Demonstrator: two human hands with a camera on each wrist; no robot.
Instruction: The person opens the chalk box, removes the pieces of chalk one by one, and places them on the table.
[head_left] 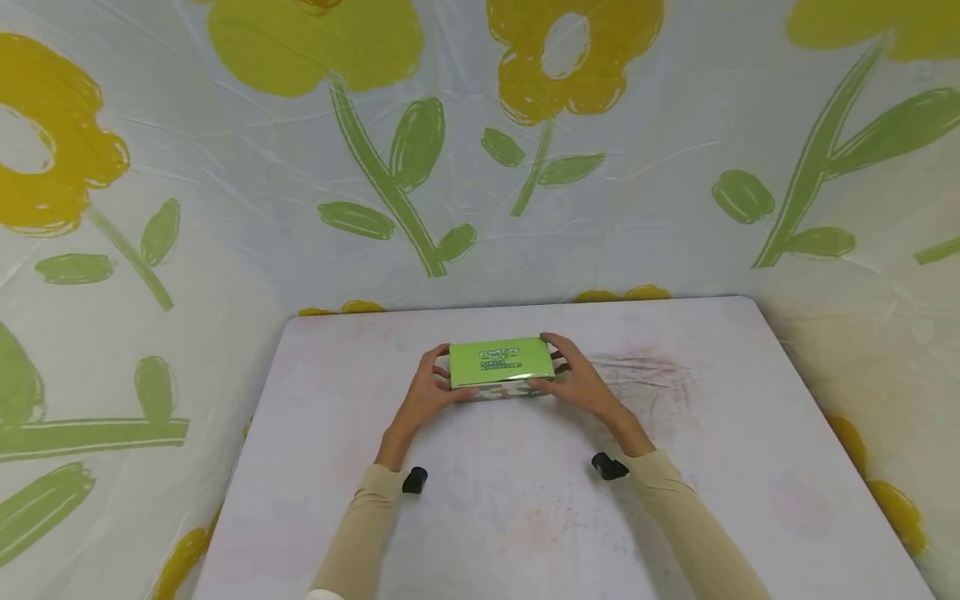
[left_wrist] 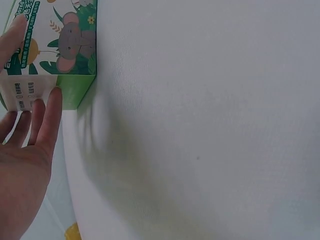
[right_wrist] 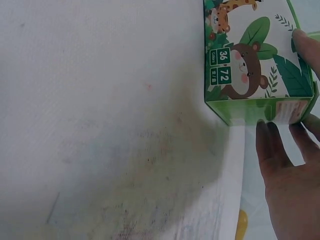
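A small cardboard box with a bright green, printed top sits at the far middle of the table, between both hands. My left hand grips its left end, thumb on the front face and fingers against the end panel. At the opposite end, my right hand holds it the same way. In the left wrist view, the front of the box shows a cartoon elephant and leaves. A cartoon bear and the numbers 36 and 72 appear on the box front in the right wrist view.
The pale table has faint coloured stains and dark scribble marks right of the box. Behind and beside it hangs a white cloth with yellow flowers. Black wrist cameras jut from the inner side of each sleeve.
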